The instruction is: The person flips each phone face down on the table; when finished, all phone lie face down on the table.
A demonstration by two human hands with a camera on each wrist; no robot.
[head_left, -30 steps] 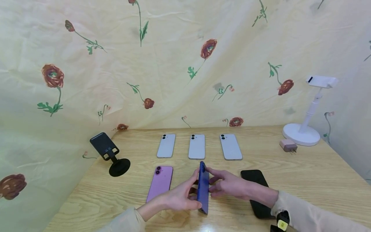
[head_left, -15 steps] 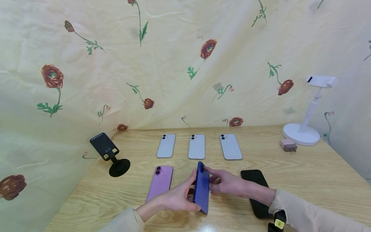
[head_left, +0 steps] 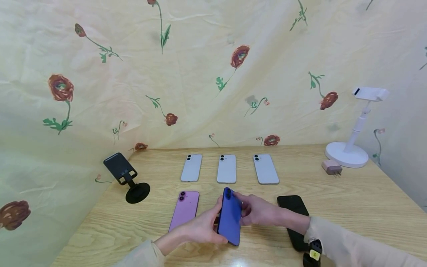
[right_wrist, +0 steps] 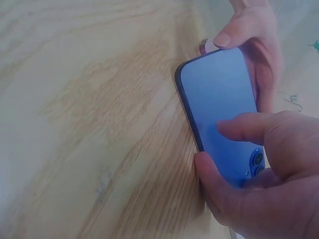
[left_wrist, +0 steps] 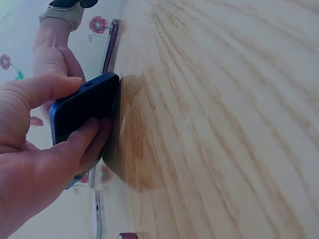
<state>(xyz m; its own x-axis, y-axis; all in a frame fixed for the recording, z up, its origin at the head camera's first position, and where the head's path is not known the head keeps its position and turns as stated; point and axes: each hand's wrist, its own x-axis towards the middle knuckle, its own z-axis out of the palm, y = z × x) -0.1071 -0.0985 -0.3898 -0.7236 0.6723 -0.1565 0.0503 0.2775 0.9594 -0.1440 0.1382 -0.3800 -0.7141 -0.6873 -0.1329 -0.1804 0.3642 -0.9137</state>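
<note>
A dark blue phone [head_left: 230, 217] is tilted on its long edge above the wooden table [head_left: 350, 207], its back with the camera lenses turned toward me. My left hand [head_left: 203, 226] grips its near end, thumb on the bottom edge [left_wrist: 82, 107]. My right hand [head_left: 258, 210] pinches the far end by the cameras [right_wrist: 255, 162], fingers curled round the blue phone [right_wrist: 219, 107]. A purple phone [head_left: 184, 210] lies flat to the left, a black phone [head_left: 295, 218] to the right, partly under my right forearm.
Three pale phones [head_left: 226, 168] lie face down in a row behind. A black phone stand [head_left: 128, 178] is at the left edge, a white stand [head_left: 353, 144] and a pink charger plug [head_left: 331, 167] at the back right. Flowered cloth hangs behind.
The blue phone has turned from standing nearly edge-on to leaning over leftward, so its blue back now faces up. Both hands kept their hold.
</note>
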